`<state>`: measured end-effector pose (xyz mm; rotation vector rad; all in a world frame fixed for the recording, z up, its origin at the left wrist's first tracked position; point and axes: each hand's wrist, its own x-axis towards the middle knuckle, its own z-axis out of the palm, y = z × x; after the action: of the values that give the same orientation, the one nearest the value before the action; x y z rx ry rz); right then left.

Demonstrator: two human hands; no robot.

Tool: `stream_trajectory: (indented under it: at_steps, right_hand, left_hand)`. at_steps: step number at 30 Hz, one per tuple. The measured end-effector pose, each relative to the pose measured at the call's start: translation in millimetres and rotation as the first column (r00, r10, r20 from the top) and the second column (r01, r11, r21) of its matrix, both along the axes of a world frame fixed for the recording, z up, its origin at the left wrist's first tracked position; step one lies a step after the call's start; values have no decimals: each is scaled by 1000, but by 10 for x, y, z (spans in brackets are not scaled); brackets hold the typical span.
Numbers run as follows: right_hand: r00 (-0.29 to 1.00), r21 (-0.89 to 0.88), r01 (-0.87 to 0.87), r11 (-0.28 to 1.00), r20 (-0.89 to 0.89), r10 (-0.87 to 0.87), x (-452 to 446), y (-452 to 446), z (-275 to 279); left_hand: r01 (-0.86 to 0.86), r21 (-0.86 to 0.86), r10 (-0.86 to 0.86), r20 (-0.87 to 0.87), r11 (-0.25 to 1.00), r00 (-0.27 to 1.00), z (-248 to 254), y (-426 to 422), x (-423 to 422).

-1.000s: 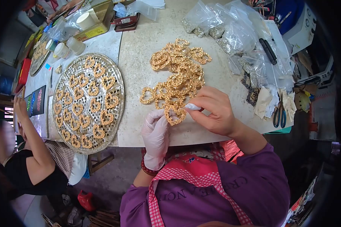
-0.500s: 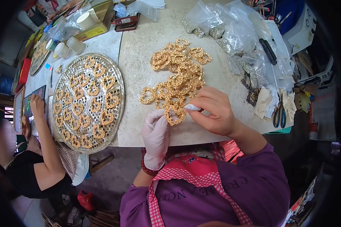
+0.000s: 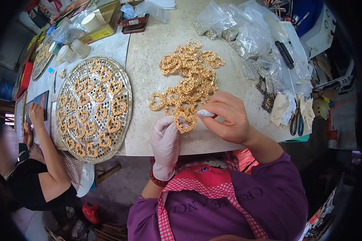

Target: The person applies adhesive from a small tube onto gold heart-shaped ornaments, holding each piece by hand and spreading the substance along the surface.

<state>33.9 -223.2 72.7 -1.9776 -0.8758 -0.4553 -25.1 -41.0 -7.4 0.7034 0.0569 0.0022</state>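
My left hand, in a thin white glove, pinches a gold heart-shaped ornament by its left side, at the front of the pile. The heart is open in the middle with a knobbly surface. Just right of it, my right hand is bare and closed in a pinch. Something white shows at its fingertips; whether it is a finger cover or a held thing I cannot tell. Behind both hands lies a heap of similar gold hearts on the pale worktop.
On the left, a round perforated metal tray bears several spaced hearts. Plastic bags of small pieces, a black tool and scissors lie right. A co-worker's hand is at far left beside a dark board.
My right fingertips have shifted slightly right, away from the heart. My left hand and the heart look still. The co-worker's hand has moved a little left and down.
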Motion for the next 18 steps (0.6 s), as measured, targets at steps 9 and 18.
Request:
stream_trajectory:
  at_steps: [9,18]
  right_hand:
    - [1000,-3,-3,1000,23,3,7,13,-20]
    - [999,-3,2,1000,43,-2,12,23,-6]
  left_hand:
    - [7,-1,-7,6,1000,1000,5,4,-4]
    - [12,8,-12,21,1000,1000,-22,11,-9]
